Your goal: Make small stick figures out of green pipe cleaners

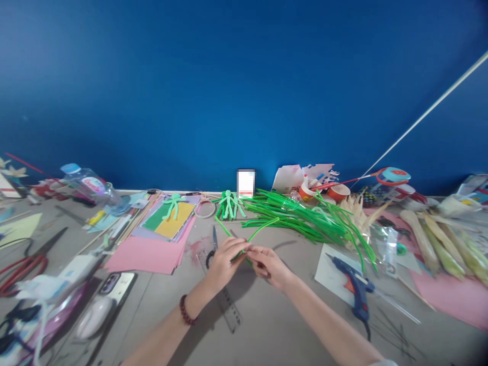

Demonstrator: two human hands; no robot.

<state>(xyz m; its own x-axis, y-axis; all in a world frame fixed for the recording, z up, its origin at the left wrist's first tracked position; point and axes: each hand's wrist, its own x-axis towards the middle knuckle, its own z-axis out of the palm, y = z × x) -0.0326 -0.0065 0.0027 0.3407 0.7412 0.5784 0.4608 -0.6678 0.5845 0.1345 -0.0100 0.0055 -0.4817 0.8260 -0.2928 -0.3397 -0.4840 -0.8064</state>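
Observation:
My left hand [225, 260], with a dark bead bracelet on its wrist, is closed on a green pipe cleaner [264, 229]. Fingertips of my right hand [271, 266] pinch the same pipe cleaner right beside the left fingers. Two ends of it stick up in a V above the hands; its middle is hidden by the fingers. Beneath the left wrist a clear ruler [227, 307] lies on the grey table. What look like dark scissors [214, 239] lie partly behind the left hand. Beyond, small green pipe-cleaner figures [227, 204] stand near the wall.
Loose green pipe cleaners [301, 218] spread at the back right. A blue glue gun [356, 287] lies on white paper to the right, near corn husks [423, 239]. Pink paper [143, 254], a phone [118, 287], a white mouse [95, 316] and red-handled scissors [23, 272] are leftward.

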